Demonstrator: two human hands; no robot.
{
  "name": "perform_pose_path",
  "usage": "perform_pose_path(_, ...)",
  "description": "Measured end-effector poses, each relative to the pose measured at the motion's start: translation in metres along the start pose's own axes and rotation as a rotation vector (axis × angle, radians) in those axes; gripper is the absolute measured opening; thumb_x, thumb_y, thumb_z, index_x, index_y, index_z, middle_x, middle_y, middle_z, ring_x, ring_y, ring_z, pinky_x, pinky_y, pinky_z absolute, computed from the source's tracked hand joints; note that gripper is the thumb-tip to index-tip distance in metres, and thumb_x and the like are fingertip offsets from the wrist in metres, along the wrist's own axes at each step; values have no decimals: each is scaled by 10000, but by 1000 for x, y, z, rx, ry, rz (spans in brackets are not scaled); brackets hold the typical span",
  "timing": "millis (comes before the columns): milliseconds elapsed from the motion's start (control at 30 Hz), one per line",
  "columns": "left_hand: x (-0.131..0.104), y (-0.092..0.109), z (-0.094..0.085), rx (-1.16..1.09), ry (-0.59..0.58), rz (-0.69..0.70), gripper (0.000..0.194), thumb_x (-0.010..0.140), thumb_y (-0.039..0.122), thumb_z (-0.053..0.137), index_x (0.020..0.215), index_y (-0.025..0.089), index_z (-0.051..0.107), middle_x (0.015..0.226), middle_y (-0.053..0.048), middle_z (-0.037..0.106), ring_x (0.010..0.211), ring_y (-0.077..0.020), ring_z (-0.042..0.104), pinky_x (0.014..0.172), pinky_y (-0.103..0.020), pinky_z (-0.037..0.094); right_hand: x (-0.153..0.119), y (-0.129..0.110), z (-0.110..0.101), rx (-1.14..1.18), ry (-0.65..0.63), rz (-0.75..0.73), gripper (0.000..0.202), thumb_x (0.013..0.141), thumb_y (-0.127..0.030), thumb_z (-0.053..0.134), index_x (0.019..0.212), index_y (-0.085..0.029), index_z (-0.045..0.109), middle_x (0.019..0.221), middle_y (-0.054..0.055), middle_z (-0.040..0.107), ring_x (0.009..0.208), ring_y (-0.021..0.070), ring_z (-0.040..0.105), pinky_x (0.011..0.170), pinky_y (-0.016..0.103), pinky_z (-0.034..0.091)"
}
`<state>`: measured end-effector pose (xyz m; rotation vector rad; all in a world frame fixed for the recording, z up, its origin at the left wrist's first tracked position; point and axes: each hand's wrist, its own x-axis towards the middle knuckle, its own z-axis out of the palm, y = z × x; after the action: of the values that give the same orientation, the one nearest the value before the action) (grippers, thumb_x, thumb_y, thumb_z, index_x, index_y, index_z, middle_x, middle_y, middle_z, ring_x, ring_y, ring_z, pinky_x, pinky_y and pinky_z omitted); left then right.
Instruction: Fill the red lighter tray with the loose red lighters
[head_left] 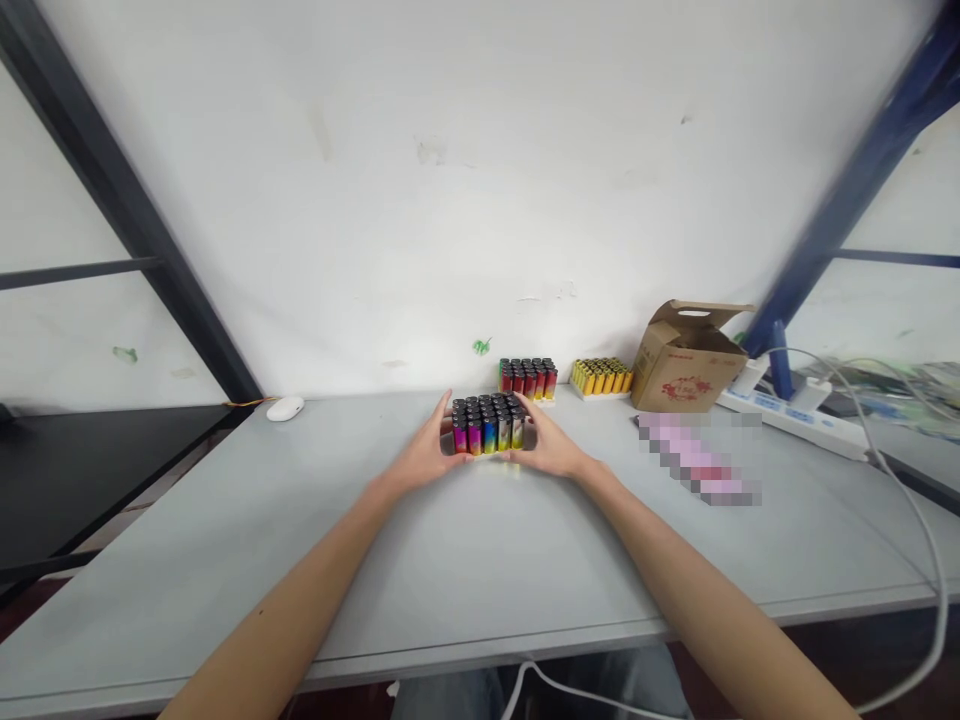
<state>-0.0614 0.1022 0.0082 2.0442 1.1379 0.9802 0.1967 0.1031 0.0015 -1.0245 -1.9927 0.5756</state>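
Squeezing the block of lighters (486,424) evenly between left hand (425,452) and right hand (550,448), each grip pressed flat against a side, should keep them upright near the desk's (450,560) back edge.

On the cardboard box (686,372) there is red print: a short line of small characters near the top of the front side and a bigger red emblem with characters below it, but all of this is too small and blurred to be read. The power strip (795,418) has blue markings, also not readable. A pixelated patch (699,456) on the table (450,560) hides whatever stands there. No other text can be read.
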Motion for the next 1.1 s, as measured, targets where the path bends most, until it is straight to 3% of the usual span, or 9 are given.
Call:
perform_pose_path(133, -3, 3, 4, -16, -64, 37, 1162, 699, 335, 798, 1553, 312, 10, 1493, -158, 406, 1297, -306, 513, 1073, -476, 429, -1, -5, 2, 86, -58, 35, 932, 661, -452, 795, 1419, -146, 347, 1402, 173, 510, 1291, 300, 500, 1080, 452, 407)
perform_pose_path(300, -4, 0, 6, 156, -42, 44, 1113, 733, 450, 762, 1553, 278, 30, 1535, -143, 358, 1389, -303, 398, 1135, -469, 343, -1, -9, 0, 105, -29, 20, 771, 673, -398, 794, 1324, -174, 445, 1296, 125, 603, 1179, 283, 586, 1009, 424, 465)
perform_pose_path(500, -4, -1, 8, 358, 87, 98, 902, 838, 459, 645, 1542, 264, 117, 1540, -126, 329, 1416, -288, 339, 1148, -451, 313, -2, -10, 4, -185, 161, 0, 794, 697, -500, 749, 1359, -199, 430, 1284, 129, 596, 1172, 320, 564, 977, 459, 458)
perform_pose_path(733, -8, 7, 10, 386, 51, 95, 937, 829, 549, 618, 1544, 263, 86, 1571, -131, 252, 1429, -303, 309, 1131, -453, 340, 0, -2, -3, -394, 341, -50, 741, 739, -407, 704, 1387, -210, 403, 1271, 134, 568, 1136, 318, 557, 983, 464, 451)
perform_pose_path(933, -8, 11, 14, 417, 21, 119, 1149, 734, 629, 683, 1549, 209, -8, 1619, -154, 81, 1490, -329, 116, 1198, -481, 214, -2, -14, 2, -665, 244, -185, 628, 724, -176, 629, 1338, -211, 504, 1303, 136, 527, 1233, 316, 473, 1023, 448, 389)
perform_pose_path(1100, -9, 14, 18, 395, 23, 151, 1217, 682, 681, 703, 1546, 194, -4, 1608, -174, 122, 1485, -346, 125, 1192, -504, 218, -1, -23, 20, -840, 131, -312, 587, 766, -49, 507, 1298, -289, 566, 1328, 105, 507, 1319, 303, 377, 1030, 448, 351)
